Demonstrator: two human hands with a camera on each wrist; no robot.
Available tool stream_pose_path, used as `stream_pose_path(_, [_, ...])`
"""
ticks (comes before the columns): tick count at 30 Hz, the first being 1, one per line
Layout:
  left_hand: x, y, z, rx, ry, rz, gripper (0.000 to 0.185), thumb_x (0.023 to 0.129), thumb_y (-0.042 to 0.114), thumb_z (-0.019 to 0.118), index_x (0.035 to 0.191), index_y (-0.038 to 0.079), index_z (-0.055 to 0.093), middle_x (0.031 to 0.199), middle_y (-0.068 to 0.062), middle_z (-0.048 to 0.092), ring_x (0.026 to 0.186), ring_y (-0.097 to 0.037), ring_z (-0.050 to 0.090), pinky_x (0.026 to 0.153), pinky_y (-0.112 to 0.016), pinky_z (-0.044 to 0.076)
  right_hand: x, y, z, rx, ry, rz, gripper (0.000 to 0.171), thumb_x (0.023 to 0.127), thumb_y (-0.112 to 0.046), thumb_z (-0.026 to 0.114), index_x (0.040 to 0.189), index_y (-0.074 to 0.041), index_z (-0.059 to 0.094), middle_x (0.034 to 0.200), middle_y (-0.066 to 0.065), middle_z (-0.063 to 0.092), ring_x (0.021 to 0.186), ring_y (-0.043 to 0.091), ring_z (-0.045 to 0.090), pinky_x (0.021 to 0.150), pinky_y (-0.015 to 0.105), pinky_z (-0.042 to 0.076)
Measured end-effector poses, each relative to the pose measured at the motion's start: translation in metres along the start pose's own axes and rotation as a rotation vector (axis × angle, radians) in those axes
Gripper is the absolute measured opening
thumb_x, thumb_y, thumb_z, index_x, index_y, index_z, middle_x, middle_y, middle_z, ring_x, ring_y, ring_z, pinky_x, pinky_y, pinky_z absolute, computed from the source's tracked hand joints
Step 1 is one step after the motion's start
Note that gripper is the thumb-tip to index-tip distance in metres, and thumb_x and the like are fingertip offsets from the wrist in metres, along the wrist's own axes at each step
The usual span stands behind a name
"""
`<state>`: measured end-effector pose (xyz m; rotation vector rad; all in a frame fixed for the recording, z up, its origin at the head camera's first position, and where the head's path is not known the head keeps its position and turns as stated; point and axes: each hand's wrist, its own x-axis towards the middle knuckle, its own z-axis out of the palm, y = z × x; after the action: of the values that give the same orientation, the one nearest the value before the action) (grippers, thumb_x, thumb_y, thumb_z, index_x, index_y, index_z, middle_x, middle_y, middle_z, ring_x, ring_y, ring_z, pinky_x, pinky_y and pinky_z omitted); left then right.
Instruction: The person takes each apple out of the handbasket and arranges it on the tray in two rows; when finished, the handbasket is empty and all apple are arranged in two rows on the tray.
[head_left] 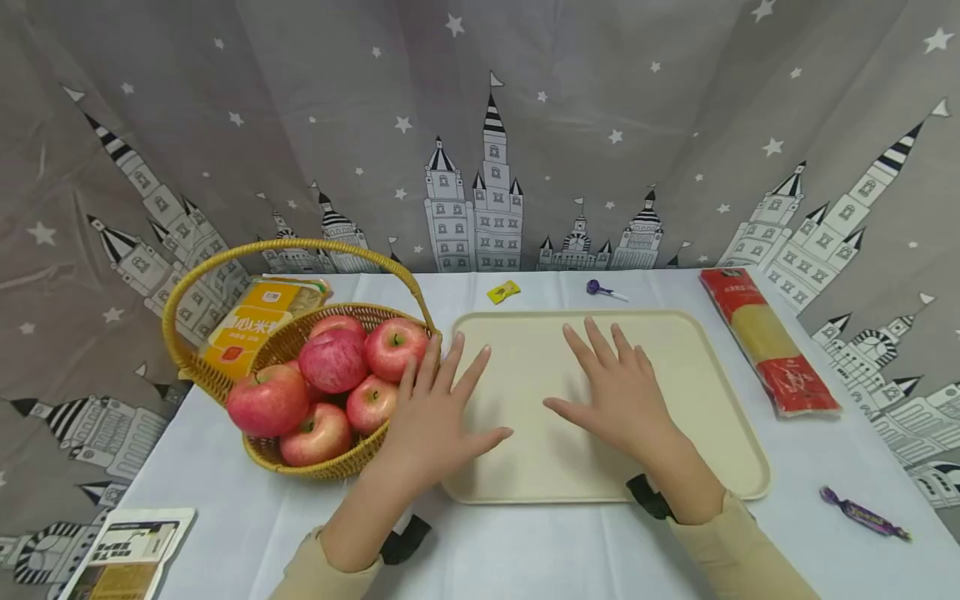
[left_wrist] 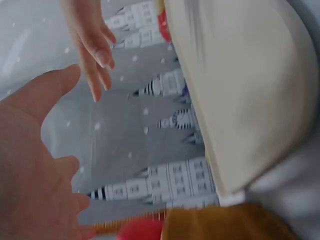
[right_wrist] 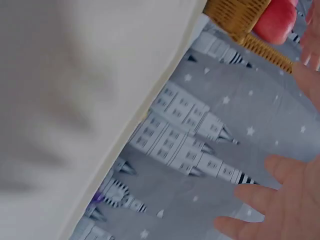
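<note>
We see both hands with fingers spread and holding nothing: the left hand (head_left: 435, 425) hangs between basket and tray, the right hand (head_left: 622, 400) over the tray. Beige sleeves and dark wrist straps lie behind them. Beneath, we find the cream tray (head_left: 525, 354), rectangular with rounded corners and a low rim. Just left of it stands the wicker basket (head_left: 327, 472), heaped with red apples (head_left: 333, 360), its handle arching above. The white tablecloth (head_left: 540, 550) shows soft creases. Behind the basket we make out a yellow packet (head_left: 247, 325); beyond the tray, a yellow sweet (head_left: 503, 292) and a purple lollipop (head_left: 595, 287). To the right lie a red packet (head_left: 768, 342) and a purple-wrapped sweet (head_left: 862, 515); a pale pouch (head_left: 127, 558) lies at the near left. Around the back and both sides, we see a grey curtain (head_left: 555, 42) printed with white stars and black-and-white castles.
</note>
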<state>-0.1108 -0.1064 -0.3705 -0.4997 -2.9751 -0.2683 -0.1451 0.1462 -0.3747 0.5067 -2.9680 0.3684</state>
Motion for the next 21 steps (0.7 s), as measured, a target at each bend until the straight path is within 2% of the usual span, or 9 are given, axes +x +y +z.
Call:
stream_pose_path(5, [-0.019, -0.018, -0.014, -0.041, 0.045, -0.084, 0.095, 0.079, 0.070, 0.059, 0.155, 0.027, 0.021, 0.161, -0.009, 0.009, 0.145, -0.033, -0.008, 0.115, -0.056, -0.004, 0.021, -0.023, -0.001, 0.021, 0.006, -0.073, 0.093, 0.081, -0.068, 0.060, 0.155, -0.023, 0.023, 0.159, 0.008, 0.017, 0.143, 0.040, 0.013, 0.111, 0.061, 0.020])
stream_pose_path(11, [-0.049, -0.053, -0.021, -0.048, 0.144, -0.225, 0.098, 0.080, 0.066, 0.063, 0.156, 0.023, 0.017, 0.160, -0.014, 0.006, 0.144, -0.038, -0.008, 0.113, -0.059, -0.008, 0.051, -0.063, 0.003, 0.060, 0.013, -0.203, 0.092, 0.081, -0.065, 0.062, 0.154, -0.023, 0.024, 0.158, 0.009, 0.021, 0.142, 0.039, 0.020, 0.112, 0.054, 0.025])
stream_pose_path(16, [-0.075, -0.075, -0.015, -0.071, 0.223, -0.314, 0.101, 0.080, 0.061, 0.066, 0.156, 0.019, 0.014, 0.160, -0.017, 0.003, 0.144, -0.038, -0.010, 0.111, -0.062, -0.010, 0.065, -0.095, 0.008, 0.072, -0.013, -0.289, 0.091, 0.082, -0.063, 0.063, 0.154, -0.024, 0.024, 0.158, 0.007, 0.022, 0.141, 0.037, 0.025, 0.112, 0.050, 0.029])
stream_pose_path(21, [-0.099, -0.083, -0.001, -0.089, 0.295, -0.378, 0.103, 0.078, 0.054, 0.071, 0.155, 0.013, 0.016, 0.160, -0.016, -0.003, 0.144, -0.039, -0.010, 0.109, -0.066, -0.007, 0.072, -0.121, 0.016, 0.102, -0.036, -0.352, 0.090, 0.082, -0.062, 0.065, 0.154, -0.025, 0.024, 0.158, 0.007, 0.024, 0.138, 0.036, 0.030, 0.106, 0.050, 0.037])
